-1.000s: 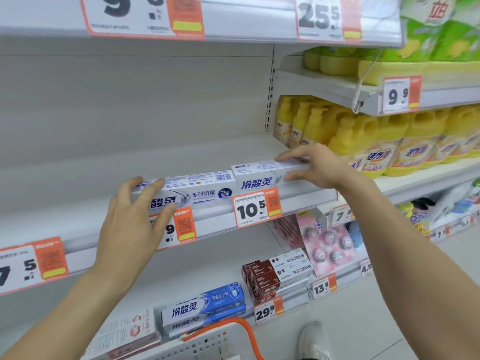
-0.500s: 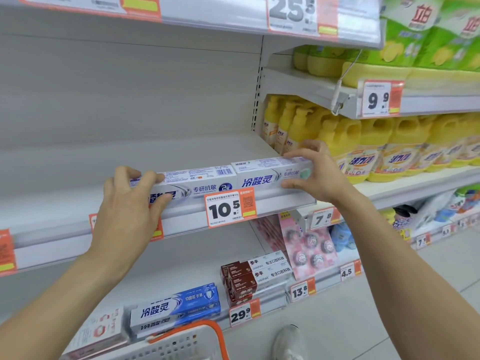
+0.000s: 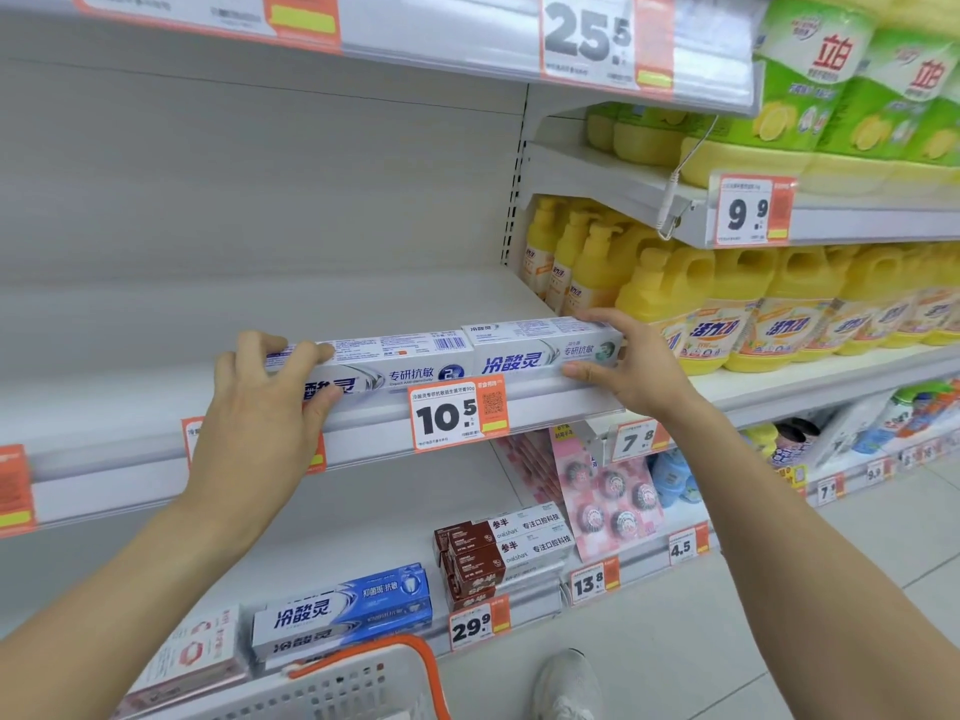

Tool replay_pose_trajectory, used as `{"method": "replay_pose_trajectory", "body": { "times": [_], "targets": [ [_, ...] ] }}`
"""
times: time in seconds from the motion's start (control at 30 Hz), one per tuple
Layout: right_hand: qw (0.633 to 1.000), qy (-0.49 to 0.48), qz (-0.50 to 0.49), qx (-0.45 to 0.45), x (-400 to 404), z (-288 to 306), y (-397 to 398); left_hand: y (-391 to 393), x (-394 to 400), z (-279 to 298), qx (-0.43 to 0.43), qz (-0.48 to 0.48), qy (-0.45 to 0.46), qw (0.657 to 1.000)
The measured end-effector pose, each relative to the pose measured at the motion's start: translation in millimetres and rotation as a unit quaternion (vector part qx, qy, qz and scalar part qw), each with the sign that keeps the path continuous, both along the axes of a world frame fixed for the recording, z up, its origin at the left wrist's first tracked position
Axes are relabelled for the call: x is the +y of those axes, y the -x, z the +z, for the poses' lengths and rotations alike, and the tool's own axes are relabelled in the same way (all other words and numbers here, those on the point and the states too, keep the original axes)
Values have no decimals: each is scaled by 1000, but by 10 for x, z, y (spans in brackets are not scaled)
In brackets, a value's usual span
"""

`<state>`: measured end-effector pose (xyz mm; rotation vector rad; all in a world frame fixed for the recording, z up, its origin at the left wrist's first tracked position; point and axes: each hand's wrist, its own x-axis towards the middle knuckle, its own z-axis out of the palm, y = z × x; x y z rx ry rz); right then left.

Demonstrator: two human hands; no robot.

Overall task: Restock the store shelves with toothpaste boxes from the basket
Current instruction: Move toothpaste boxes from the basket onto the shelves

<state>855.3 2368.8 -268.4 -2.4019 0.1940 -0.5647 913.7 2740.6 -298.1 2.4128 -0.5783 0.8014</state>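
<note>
Left grip: left hand (image 3: 260,407) curls over the outer end of the left toothpaste box (image 3: 384,363), fingers on top, thumb at its front.
Right grip: right hand (image 3: 631,368) clasps the outer end of the right toothpaste box (image 3: 540,345).
Axis: both boxes lie end to end along the front edge of the shelf (image 3: 156,449), long axes running left-right, each hand nearest its own box.
Count: two boxes on this shelf; one basket (image 3: 332,683) below.

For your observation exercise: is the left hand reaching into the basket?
No, the left hand grips a toothpaste box on the shelf.
</note>
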Motion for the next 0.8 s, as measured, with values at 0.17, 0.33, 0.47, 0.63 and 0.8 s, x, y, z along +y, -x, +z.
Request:
{"method": "replay_pose_trajectory", "body": {
  "times": [0.17,0.33,0.47,0.63,0.8],
  "targets": [
    [1000,0,-2,-7,22,-18,11,32,6,10,9,-1,-2,1000],
    [999,-18,-37,-30,84,-150,33,4,81,49,34,-20,6,999],
    [998,-29,-52,-32,126,-149,74,-18,111,78,45,-21,0,999],
    [998,-32,-52,0,92,-45,68,5,130,61,54,-26,15,998],
    [998,-43,-45,19,59,-61,56,14,132,26,49,-32,19,998]
  ]
}}
